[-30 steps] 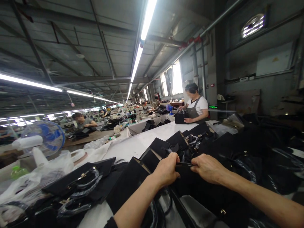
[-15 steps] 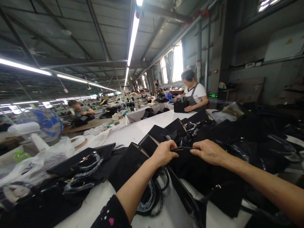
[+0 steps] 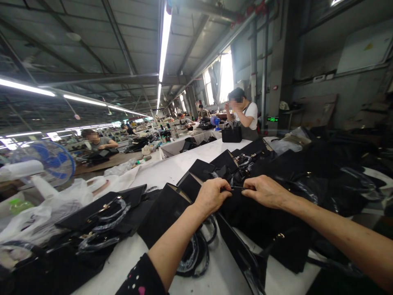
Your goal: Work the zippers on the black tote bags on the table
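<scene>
A black handbag [image 3: 260, 221] lies before me on the white table [image 3: 208, 274], its upper edge pinched between both hands. My left hand [image 3: 212, 194] is closed on that edge, thumb and fingers together. A short way to the right, my right hand [image 3: 264, 191] pinches the same edge. Gold-coloured hardware shows on the bag's lower right part. Plastic-wrapped handles [image 3: 192, 254] curve out below my left wrist. Part of the bag is hidden by my hands and right forearm.
More black bags [image 3: 166, 209] with wrapped handles lie on both sides. At the left stands a blue fan [image 3: 57, 164] near clear plastic bags [image 3: 46, 213]. Across the table a co-worker [image 3: 245, 114] sits behind an upright black bag [image 3: 231, 134].
My hands have come slightly closer together along the bag's edge. The co-worker across the table has lifted both hands from the black bag towards the head. The view has shifted slightly.
</scene>
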`<control>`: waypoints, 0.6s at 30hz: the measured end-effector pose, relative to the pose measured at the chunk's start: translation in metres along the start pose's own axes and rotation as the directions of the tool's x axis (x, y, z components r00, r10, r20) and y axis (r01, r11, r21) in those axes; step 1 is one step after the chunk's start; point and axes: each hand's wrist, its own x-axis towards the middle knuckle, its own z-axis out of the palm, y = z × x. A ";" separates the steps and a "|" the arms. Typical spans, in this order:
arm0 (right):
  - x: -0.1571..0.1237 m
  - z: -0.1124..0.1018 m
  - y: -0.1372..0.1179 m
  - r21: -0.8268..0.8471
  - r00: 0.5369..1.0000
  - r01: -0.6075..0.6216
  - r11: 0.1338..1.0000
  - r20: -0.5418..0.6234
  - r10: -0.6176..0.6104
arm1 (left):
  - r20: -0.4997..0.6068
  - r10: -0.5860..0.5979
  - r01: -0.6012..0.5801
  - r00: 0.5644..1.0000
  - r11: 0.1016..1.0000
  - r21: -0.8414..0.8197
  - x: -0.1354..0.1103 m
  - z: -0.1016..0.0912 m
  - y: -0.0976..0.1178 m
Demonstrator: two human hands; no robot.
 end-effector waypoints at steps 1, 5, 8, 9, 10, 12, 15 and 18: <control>0.000 0.000 0.000 0.000 1.000 0.004 1.000 -0.002 -0.004 | 0.001 0.009 -0.009 1.000 1.000 0.011 0.000 0.000 -0.001; -0.001 0.000 -0.001 -0.004 1.000 0.009 1.000 -0.001 -0.009 | 0.006 -0.001 0.000 1.000 0.999 0.041 0.001 0.001 0.000; -0.002 -0.002 -0.003 -0.027 1.000 0.012 1.000 -0.004 -0.012 | 0.011 -0.006 0.005 1.000 0.998 0.062 0.002 0.000 0.003; -0.003 -0.002 -0.003 -0.041 1.000 0.016 0.999 -0.006 -0.016 | 0.013 -0.008 0.007 1.000 0.997 0.072 0.002 0.000 0.004; -0.003 -0.003 -0.004 -0.056 1.000 0.020 0.998 -0.006 -0.020 | 0.015 -0.013 0.011 1.000 0.997 0.083 0.003 0.000 0.005; -0.002 -0.003 -0.005 -0.088 1.000 0.023 0.996 -0.008 -0.024 | 0.017 -0.030 0.028 0.999 0.995 0.097 0.004 0.001 0.006; -0.002 -0.002 -0.007 -0.132 0.999 0.029 0.991 -0.015 -0.031 | 0.009 -0.066 0.065 0.998 0.993 0.101 0.005 0.002 0.007; -0.002 0.000 -0.006 -0.171 0.999 0.050 0.984 -0.008 -0.052 | -0.002 -0.089 0.088 0.996 0.991 0.101 0.006 0.003 0.008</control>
